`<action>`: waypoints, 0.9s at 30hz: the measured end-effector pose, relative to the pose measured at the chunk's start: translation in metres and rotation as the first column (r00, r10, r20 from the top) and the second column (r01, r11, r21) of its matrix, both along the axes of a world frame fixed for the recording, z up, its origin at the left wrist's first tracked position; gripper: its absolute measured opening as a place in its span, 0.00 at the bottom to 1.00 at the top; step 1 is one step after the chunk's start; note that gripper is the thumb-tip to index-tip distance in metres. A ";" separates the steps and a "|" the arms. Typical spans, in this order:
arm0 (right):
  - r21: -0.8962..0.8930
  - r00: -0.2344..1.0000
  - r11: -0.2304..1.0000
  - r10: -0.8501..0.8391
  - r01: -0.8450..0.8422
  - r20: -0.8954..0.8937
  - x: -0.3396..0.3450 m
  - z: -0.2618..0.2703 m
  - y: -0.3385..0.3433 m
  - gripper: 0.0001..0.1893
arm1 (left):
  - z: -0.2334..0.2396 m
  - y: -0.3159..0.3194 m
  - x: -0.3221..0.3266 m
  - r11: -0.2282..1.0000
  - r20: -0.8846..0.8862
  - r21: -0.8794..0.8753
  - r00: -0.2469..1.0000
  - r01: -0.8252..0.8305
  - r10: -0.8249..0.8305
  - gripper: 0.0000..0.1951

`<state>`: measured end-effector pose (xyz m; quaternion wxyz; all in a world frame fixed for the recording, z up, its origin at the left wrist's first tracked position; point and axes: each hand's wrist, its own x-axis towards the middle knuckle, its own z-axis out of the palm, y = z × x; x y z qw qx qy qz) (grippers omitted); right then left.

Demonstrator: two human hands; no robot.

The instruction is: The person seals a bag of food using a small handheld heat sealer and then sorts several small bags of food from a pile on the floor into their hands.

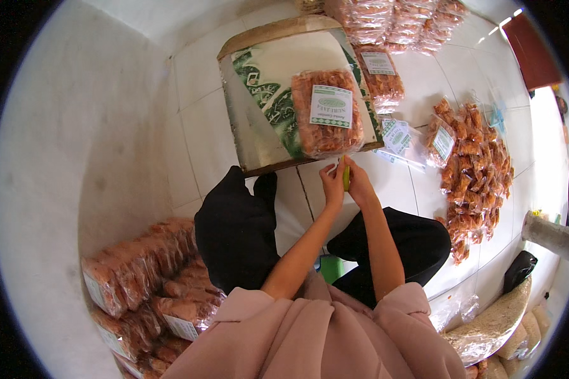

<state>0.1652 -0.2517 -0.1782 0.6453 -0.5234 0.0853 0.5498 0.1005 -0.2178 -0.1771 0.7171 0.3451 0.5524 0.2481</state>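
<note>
A clear plastic bag of reddish-brown snacks (306,128) with a printed label lies flat on a low board-topped stand (261,147) before me. Just past the stand's near edge, my right hand (358,180) grips a small yellow-green stapler-like tool (346,177), its upper end close to the bag's near edge. My left hand (332,182) is beside it, fingers bent, near the tool and the bag's end; whether it pinches the plastic cannot be told. The tool's far side is partly hidden by the fingers.
Loose labels (396,137) lie on the tiled floor right of the stand. Small snack bags (474,166) are heaped at the right, larger packs (389,23) stacked at the back. More packs (137,265) stand by the left wall. Sacks (498,327) sit at lower right.
</note>
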 end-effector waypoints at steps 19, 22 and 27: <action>-0.511 0.310 0.803 0.424 0.305 0.851 0.036 -0.131 -0.071 0.29 | -0.083 -0.021 -0.014 0.972 0.000 0.218 0.996 0.091 -0.093 0.10; -0.607 0.155 0.754 0.588 0.249 0.794 0.033 -0.132 -0.068 0.30 | -0.066 -0.008 -0.028 0.980 0.069 0.198 0.997 0.025 -0.039 0.09; -0.666 0.102 0.672 0.675 0.323 0.730 0.031 -0.116 -0.060 0.25 | -0.037 0.004 -0.040 0.821 -0.250 0.551 0.968 0.150 -0.009 0.10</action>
